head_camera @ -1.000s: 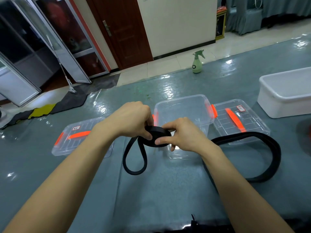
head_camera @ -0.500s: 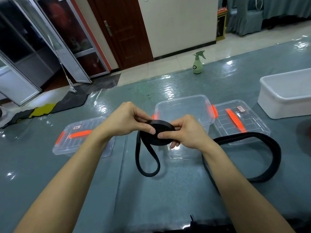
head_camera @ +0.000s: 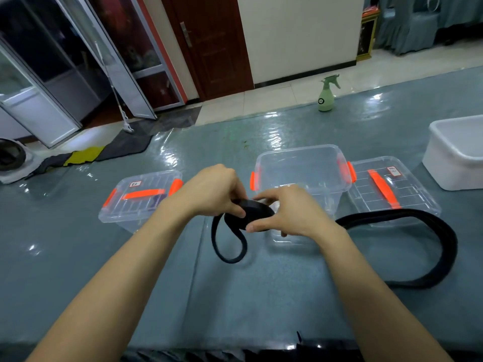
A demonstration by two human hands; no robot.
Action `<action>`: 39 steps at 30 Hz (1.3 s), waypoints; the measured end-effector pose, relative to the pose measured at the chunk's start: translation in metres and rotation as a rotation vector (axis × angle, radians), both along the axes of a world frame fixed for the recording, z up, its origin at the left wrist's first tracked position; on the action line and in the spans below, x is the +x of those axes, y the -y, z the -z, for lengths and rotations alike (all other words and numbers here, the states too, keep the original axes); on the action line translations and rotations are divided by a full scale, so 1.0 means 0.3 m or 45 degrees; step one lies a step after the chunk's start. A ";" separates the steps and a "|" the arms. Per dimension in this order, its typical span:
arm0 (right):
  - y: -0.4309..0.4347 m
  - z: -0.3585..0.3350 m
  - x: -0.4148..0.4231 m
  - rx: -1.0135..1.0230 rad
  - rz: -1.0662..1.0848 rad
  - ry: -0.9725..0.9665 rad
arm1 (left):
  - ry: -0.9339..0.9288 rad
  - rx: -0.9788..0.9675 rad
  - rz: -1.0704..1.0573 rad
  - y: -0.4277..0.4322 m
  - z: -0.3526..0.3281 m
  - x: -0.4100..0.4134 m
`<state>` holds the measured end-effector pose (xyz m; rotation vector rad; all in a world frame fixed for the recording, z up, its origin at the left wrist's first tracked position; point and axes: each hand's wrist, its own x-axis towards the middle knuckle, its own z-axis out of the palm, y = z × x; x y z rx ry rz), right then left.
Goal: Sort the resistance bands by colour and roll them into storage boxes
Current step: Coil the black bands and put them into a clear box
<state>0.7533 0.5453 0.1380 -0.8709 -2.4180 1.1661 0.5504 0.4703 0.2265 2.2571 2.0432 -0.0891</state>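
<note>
Now the loose loop (head_camera: 230, 246) under the roll is a bit shorter than half a second ago, so more of the black band (head_camera: 254, 214) is wound up. Hands are at the same spot, just in front of the open clear box (head_camera: 300, 150). Second black band (head_camera: 441, 246) and white tub (head_camera: 454, 158) have not moved.

Black band: flat, matte, wound into a thick disc held up off the grey-blue table cover (head_camera: 117, 270). The unwound tail hangs as a narrow loop down to the cover. Second black band lies in a big open loop on the cover to the right, its far side against the front of the clear lid with orange handle (head_camera: 392, 189). Lidded clear box (head_camera: 141, 197) with orange clips stands left of the hands. White tub sits far right, green spray bottle (head_camera: 326, 96) at the far side.

Left hand (head_camera: 209, 190): knuckles up, fingers curled over the roll's top, thumb pressed on its near face, gripping it. Right hand (head_camera: 292, 212): forefinger stretched over the roll's top, thumb at its lower edge, pinching it from the right; other fingers curl down behind. Both forearms bare.
</note>
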 end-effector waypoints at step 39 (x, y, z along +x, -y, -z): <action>0.087 0.048 -0.198 0.018 0.165 0.196 | 2.083 0.113 -0.890 0.338 0.410 -0.765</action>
